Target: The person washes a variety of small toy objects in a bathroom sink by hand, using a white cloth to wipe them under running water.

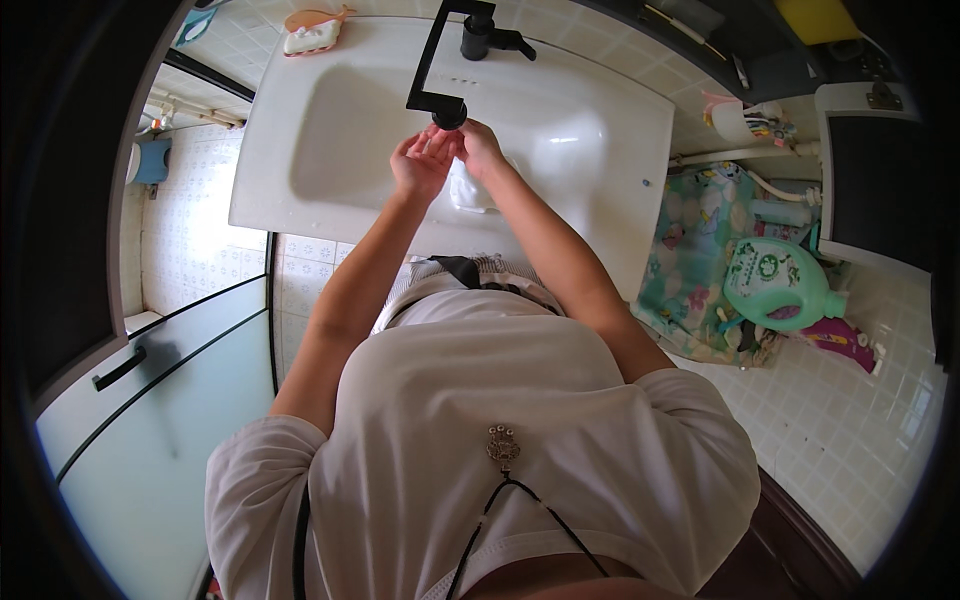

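Both my hands are together over the white sink, right under the head of the black faucet. My left hand is palm up, its fingers stretched out and slightly curved, with no object in it. Against its side rests my right hand, cupped and bare; the faucet head and the left hand cover part of its fingers. A white, soft-looking item lies in the basin just below my wrists, partly hidden, and I cannot make out its kind. Whether water runs is unclear.
A soap dish with a white bar sits on the sink's far left corner. To the right are a green detergent jug, a purple bottle and a patterned plastic sheet. A frosted glass door stands left.
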